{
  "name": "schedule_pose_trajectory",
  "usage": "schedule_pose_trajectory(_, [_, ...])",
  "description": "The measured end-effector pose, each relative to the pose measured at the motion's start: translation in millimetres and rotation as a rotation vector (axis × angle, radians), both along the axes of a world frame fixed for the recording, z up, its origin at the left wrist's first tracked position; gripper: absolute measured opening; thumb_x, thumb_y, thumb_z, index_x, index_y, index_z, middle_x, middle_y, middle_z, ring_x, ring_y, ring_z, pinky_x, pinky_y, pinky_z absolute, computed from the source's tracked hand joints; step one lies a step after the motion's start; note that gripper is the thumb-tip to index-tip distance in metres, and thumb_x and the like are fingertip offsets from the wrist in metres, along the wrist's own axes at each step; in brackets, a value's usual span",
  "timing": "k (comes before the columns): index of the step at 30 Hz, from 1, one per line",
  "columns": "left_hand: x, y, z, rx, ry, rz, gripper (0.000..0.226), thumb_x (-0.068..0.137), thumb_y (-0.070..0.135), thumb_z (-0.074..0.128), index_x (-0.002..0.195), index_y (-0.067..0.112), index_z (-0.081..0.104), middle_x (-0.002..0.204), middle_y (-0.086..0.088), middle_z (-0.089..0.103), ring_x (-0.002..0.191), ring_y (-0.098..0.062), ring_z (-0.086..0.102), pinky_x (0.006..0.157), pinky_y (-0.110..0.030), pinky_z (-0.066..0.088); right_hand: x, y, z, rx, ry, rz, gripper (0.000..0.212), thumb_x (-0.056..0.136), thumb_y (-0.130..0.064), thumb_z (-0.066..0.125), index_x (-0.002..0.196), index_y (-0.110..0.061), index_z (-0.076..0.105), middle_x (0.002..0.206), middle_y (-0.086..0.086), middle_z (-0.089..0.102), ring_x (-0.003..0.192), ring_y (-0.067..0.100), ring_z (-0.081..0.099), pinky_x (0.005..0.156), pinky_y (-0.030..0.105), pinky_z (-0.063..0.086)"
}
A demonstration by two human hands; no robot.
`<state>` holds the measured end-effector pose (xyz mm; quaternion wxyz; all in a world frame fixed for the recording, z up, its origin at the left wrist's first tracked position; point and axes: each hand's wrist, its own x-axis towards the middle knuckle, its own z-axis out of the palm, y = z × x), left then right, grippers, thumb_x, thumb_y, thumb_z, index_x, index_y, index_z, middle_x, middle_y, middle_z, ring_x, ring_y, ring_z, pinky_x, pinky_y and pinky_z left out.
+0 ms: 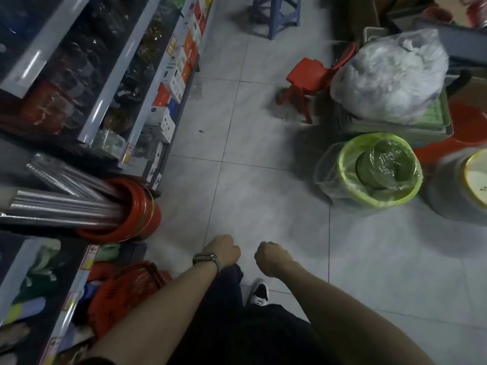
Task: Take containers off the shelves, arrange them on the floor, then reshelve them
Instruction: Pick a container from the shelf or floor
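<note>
Shelves run along the left side, stocked with glass jars and containers and small boxes. Both my hands hang low in front of me over the tiled floor. My left hand, with a watch on the wrist, is curled into a fist and holds nothing. My right hand is likewise curled and holds nothing. Neither hand touches a shelf or a container. My dark trousers and one shoe show below the hands.
A red bucket with metal tubes lies at the shelf foot, and a red basket is nearer. On the right stand a green basin, a bagged bundle, a red child's chair, and a blue stool.
</note>
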<state>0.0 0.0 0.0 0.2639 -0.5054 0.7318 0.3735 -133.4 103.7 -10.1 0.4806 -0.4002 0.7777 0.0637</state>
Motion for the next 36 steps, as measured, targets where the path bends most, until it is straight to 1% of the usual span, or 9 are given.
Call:
schedule_pose_trajectory(3, [-11.5, -24.5, -17.4, 0.034, 0.002, 0.067, 0.041, 0.085, 0.035, 0.045, 0.111, 0.009, 0.062, 0.111, -0.014, 0.067, 0.086, -0.031, 0.064, 0.073, -0.036, 0.053, -11.5, -21.9, -4.2, 0.019, 0.008, -0.003, 0.043, 0.103, -0.032, 0.041, 0.135, -0.009, 0.056, 0.138, 0.014, 0.058, 0.123, 0.035, 0.056, 0.102, 0.040, 0.047])
schedule_pose_trajectory(5, [-23.8, -47.2, -27.1, 0.041, 0.000, 0.086, 0.052, 0.082, 0.038, 0.044, 0.121, 0.008, 0.061, 0.116, -0.015, 0.067, 0.088, -0.032, 0.065, 0.073, -0.036, 0.052, -22.4, -45.8, -7.1, 0.032, 0.014, 0.006, 0.045, 0.102, -0.032, 0.041, 0.140, -0.010, 0.054, 0.142, 0.013, 0.056, 0.127, 0.033, 0.055, 0.105, 0.040, 0.047])
schedule_pose_trajectory(10, [-59.1, -121.2, -12.3, 0.037, 0.020, 0.010, 0.024, 0.093, 0.025, 0.047, 0.099, 0.010, 0.065, 0.096, -0.010, 0.068, 0.080, -0.026, 0.066, 0.065, -0.033, 0.050, -54.4, -124.4, -10.4, 0.043, 0.065, 0.000, 0.038, 0.103, -0.031, 0.040, 0.128, -0.009, 0.058, 0.132, 0.013, 0.060, 0.117, 0.032, 0.059, 0.098, 0.041, 0.050])
schedule_pose_trajectory(14, [-82.3, -185.9, -7.0, 0.049, 0.016, -0.018, 0.026, 0.093, 0.024, 0.047, 0.093, 0.008, 0.067, 0.092, -0.009, 0.067, 0.080, -0.027, 0.066, 0.058, -0.027, 0.043, -79.4, -193.7, -5.3, 0.052, 0.102, -0.026, 0.033, 0.103, -0.031, 0.039, 0.115, -0.009, 0.061, 0.123, 0.013, 0.064, 0.107, 0.032, 0.062, 0.089, 0.039, 0.050])
schedule_pose_trajectory(18, [-109.8, -247.5, -1.1, 0.010, 0.031, -0.053, 0.027, 0.097, 0.029, 0.045, 0.095, 0.010, 0.063, 0.098, -0.008, 0.065, 0.085, -0.026, 0.064, 0.069, -0.030, 0.048, -108.8, -263.9, 5.9, 0.003, 0.121, -0.064, 0.036, 0.103, -0.031, 0.039, 0.117, -0.010, 0.064, 0.120, 0.011, 0.066, 0.105, 0.031, 0.064, 0.093, 0.042, 0.055])
schedule_pose_trajectory(24, [-165.3, -328.4, -1.9, 0.013, 0.016, -0.083, 0.021, 0.099, 0.029, 0.044, 0.088, 0.015, 0.055, 0.098, -0.007, 0.060, 0.085, -0.025, 0.061, 0.066, -0.030, 0.043, -166.5, -345.0, 3.6, 0.008, 0.058, -0.154, 0.032, 0.099, -0.028, 0.041, 0.110, -0.009, 0.064, 0.124, 0.015, 0.066, 0.108, 0.036, 0.064, 0.089, 0.039, 0.053])
schedule_pose_trajectory(30, [-242.8, -414.9, -16.8, 0.034, -0.020, -0.076, 0.029, 0.097, 0.034, 0.047, 0.103, 0.010, 0.063, 0.117, -0.014, 0.065, 0.099, -0.033, 0.065, 0.072, -0.031, 0.046, -258.6, -416.5, -37.4, 0.061, 0.016, -0.217, 0.072, 0.077, -0.045, 0.035, 0.134, -0.006, 0.056, 0.134, 0.021, 0.065, 0.116, 0.041, 0.065, 0.097, 0.047, 0.055])
schedule_pose_trajectory(33, [-294.2, -462.5, -14.1, 0.025, -0.018, -0.030, 0.030, 0.097, 0.031, 0.046, 0.103, 0.009, 0.065, 0.118, -0.015, 0.066, 0.100, -0.033, 0.066, 0.073, -0.031, 0.047, -306.1, -466.3, 3.0, 0.052, -0.001, -0.169, 0.052, 0.091, -0.041, 0.048, 0.128, -0.007, 0.060, 0.132, 0.018, 0.065, 0.120, 0.040, 0.063, 0.096, 0.043, 0.053])
schedule_pose_trajectory(36, [-345.2, -507.6, -3.6, 0.014, 0.000, 0.023, 0.026, 0.097, 0.028, 0.046, 0.078, 0.012, 0.055, 0.103, -0.012, 0.068, 0.085, -0.028, 0.064, 0.060, -0.027, 0.040, -358.7, -508.7, 6.8, 0.056, 0.002, -0.135, 0.039, 0.101, -0.031, 0.047, 0.130, -0.009, 0.060, 0.139, 0.019, 0.060, 0.125, 0.038, 0.060, 0.101, 0.043, 0.050])
